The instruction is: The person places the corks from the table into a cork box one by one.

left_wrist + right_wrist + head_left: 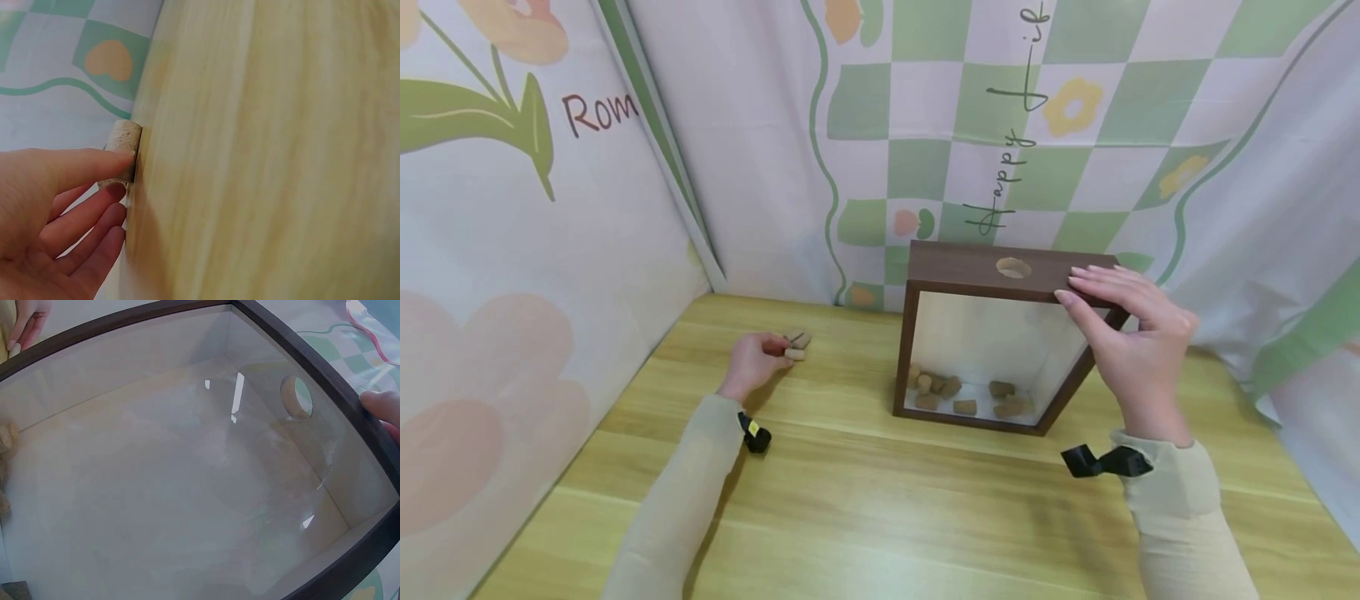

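Observation:
My left hand [754,364] is at the back left of the table, its thumb and forefinger pinching a wine cork [127,136]. Another cork [802,339] lies right beside it in the head view. A dark brown wooden box [958,262] with a clear front panel stands upright to the right, a round hole [1013,267] in its top. Several corks [965,407] lie at the bottom inside. My right hand [1138,342] rests on the box's top right corner, fingers stretched over the top and thumb at the front edge.
The wood-grain table [850,500] extends in front of the box. Behind it hangs a green-and-white checked curtain [925,100]. A flower-printed sheet [490,333] runs along the left side of the table.

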`<state>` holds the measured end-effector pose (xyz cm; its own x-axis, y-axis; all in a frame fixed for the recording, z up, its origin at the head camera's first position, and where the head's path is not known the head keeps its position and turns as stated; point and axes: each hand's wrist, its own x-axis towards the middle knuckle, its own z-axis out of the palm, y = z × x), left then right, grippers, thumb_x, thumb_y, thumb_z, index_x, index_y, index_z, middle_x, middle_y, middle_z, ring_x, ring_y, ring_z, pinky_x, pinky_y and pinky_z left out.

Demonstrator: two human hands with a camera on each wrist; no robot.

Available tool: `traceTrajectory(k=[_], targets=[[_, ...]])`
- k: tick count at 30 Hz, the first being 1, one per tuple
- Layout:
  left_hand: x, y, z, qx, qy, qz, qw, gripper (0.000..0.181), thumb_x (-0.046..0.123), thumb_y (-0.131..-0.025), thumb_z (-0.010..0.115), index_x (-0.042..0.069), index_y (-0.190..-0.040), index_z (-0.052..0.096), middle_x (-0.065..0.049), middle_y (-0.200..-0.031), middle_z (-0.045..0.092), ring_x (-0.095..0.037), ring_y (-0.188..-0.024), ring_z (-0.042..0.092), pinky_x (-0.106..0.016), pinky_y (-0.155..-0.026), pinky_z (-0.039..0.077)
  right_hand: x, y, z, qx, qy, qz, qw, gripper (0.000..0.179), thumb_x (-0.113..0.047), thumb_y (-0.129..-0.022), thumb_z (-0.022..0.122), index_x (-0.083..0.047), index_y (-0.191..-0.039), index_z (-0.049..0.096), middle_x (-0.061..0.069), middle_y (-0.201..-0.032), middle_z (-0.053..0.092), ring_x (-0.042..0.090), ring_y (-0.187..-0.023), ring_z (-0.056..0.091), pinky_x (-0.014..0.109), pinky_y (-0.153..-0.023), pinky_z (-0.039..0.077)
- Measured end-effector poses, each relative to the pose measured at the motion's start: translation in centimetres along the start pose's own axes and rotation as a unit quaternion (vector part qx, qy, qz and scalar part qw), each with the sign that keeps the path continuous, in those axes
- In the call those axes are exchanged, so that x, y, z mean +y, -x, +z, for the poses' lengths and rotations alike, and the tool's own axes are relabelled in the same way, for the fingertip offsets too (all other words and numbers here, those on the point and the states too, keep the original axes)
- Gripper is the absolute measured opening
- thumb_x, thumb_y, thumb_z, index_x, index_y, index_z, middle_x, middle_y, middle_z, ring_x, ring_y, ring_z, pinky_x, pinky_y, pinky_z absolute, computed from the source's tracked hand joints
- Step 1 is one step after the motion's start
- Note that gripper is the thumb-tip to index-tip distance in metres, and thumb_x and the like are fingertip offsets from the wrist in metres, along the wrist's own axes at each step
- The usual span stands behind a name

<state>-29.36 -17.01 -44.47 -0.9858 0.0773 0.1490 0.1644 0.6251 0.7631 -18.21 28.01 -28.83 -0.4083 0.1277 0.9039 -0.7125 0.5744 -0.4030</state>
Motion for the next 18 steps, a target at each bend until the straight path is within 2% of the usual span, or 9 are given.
traceTrajectory(k=[11,18], targets=[[-0.23,0.09,0.04,0.006,0.003,0.008,0.9999,0.022,-0.002,-0.082,0.083,-0.004,-0.102,0.075,-0.018,-0.098,0.075,-0.032,-0.091,0.070,-0.045,-0.087,0.055,0.24,0.06,0.04,0.000,-0.001,0.002,1.0000,0.020,-0.004,-0.076,0.091,0.000,-0.093,0.082,0.018,-0.097,0.076,0.020,-0.105,0.070,0.040,-0.103,0.049],[0.15,0.67,-0.24,-0.003,0.018,0.007,0.9998,0.023,0.001,-0.084,0.082,-0.005,-0.105,0.075,-0.018,-0.101,0.074,-0.032,-0.094,0.069,-0.044,-0.087,0.056,0.06,0.01,0.04,0.005,0.000,0.002,1.0000,0.020,-0.004,-0.076,0.091,0.000,-0.092,0.081,0.018,-0.096,0.076,0.019,-0.104,0.070,0.040,-0.102,0.049]])
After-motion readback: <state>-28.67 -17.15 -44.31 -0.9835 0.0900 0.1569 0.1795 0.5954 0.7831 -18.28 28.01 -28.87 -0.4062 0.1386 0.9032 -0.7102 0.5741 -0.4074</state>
